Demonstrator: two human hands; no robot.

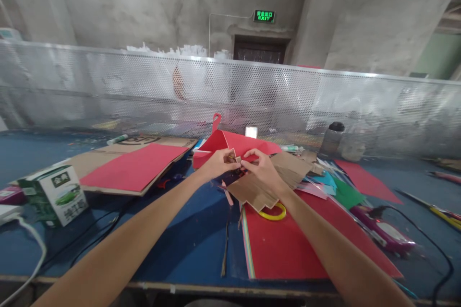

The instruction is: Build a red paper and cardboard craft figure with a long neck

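My left hand (219, 162) and my right hand (260, 164) meet over the middle of the blue table (173, 235), fingers pinched together on a small piece of brown cardboard (236, 159). Just behind the hands stands a folded red paper shape (237, 145) with a looped tab sticking up. Under my right hand lies a jagged brown cardboard sheet (284, 172), and below it a yellow ring (272, 213) rests on a large red sheet (288, 244).
A red sheet on flat cardboard (133, 168) lies at left, next to a green and white carton (59, 194) and white cable. At right are coloured paper scraps (334, 187), a purple glue gun (382, 230) with black cord, and a dark jar (333, 139). A perforated metal screen (324, 100) closes the back.
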